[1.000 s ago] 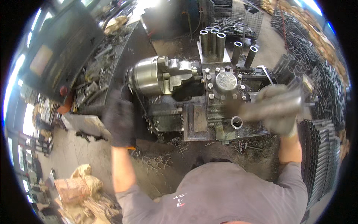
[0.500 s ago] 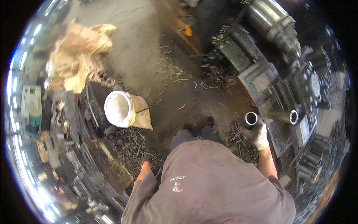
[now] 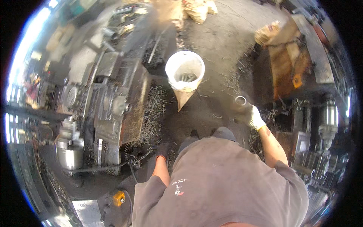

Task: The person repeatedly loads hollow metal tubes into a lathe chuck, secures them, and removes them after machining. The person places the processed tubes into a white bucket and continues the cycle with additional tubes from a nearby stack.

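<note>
My right hand (image 3: 252, 116), in a white-cuffed glove with dark fingers, is closed round a short metal tube (image 3: 241, 104) with a bright ring end facing up. It is held out in front of my right side, over the dark floor. My left hand (image 3: 162, 150), in a dark glove with an orange cuff, hangs low by my left side; its fingers blend into the dark floor. Ahead stands a white round tub (image 3: 177, 63) with several metal pieces at its bottom. A tan sack (image 3: 184, 97) hangs to a point below its rim.
On the left is a machine (image 3: 113, 113) with metal shavings (image 3: 153, 109) heaped along its side. A rusty-sided bench (image 3: 281, 72) is at the far right, near more machinery (image 3: 328, 117). Tan sacks (image 3: 196, 9) lie at the back. A yellow box (image 3: 118, 198) sits lower left.
My view and body have turned left, away from the machine on the right. The tub now stands in front of me. The tube stays in my right hand.
</note>
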Demonstrator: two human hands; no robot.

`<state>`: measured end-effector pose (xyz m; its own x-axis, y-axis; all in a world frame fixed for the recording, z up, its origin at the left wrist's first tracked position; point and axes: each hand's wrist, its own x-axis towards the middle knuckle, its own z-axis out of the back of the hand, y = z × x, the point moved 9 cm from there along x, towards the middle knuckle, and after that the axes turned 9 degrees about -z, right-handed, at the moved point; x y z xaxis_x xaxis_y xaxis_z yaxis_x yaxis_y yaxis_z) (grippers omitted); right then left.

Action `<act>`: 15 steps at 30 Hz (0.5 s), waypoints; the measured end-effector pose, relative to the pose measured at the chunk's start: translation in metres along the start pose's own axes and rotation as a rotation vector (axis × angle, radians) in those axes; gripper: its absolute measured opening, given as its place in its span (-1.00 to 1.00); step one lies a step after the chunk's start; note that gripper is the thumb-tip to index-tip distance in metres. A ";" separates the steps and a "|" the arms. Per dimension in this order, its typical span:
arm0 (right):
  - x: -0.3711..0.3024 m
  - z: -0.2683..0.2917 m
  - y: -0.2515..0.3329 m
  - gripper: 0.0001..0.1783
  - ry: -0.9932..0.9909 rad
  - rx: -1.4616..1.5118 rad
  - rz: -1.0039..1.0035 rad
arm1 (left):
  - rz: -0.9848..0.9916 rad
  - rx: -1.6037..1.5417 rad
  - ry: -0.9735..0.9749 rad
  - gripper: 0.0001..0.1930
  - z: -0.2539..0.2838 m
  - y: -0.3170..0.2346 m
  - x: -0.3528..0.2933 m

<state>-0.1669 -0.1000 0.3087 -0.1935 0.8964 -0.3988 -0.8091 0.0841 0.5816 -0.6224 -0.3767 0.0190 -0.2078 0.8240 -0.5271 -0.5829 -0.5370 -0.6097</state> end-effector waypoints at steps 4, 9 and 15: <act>0.068 -0.054 0.110 -0.34 0.107 -0.217 0.240 | 0.031 0.251 -0.108 -0.50 0.019 0.080 -0.043; 0.082 -0.126 0.270 -0.42 0.218 -0.137 0.638 | 0.374 0.209 -0.153 -0.52 -0.038 0.194 -0.133; 0.058 -0.191 0.433 -0.55 0.434 -0.042 0.973 | 0.639 0.372 -0.272 -0.48 -0.106 0.210 -0.211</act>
<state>-0.6343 -0.0944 0.4019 -0.9413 0.3376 0.0007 -0.2172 -0.6073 0.7642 -0.6178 -0.6828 -0.0602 -0.7481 0.4169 -0.5162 -0.5002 -0.8655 0.0258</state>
